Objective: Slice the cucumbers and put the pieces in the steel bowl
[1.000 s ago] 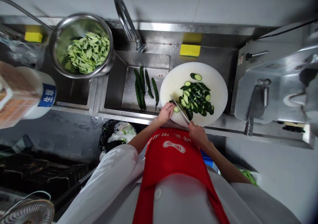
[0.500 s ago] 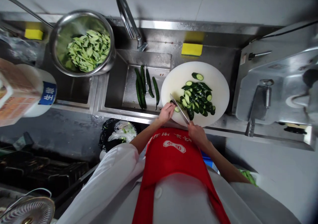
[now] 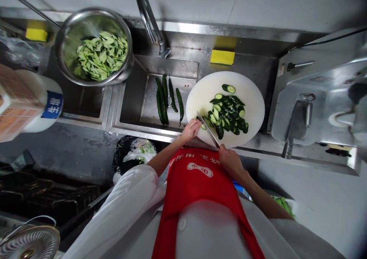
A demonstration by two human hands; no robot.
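At the near edge of the cutting board (image 3: 196,94), the right hand (image 3: 229,160) is wrapped round the handle of a knife (image 3: 211,132). At the board's near left edge, the left hand (image 3: 191,130) pinches a cucumber piece (image 3: 203,126), which lies between its fingertips and the blade. Cucumber chunks (image 3: 228,111) crowd the board's middle; beyond the board lies a yellow sponge (image 3: 222,57).

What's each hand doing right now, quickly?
Left hand: closed, holding a cucumber piece on the white cutting board.
Right hand: closed around the handle of the knife.
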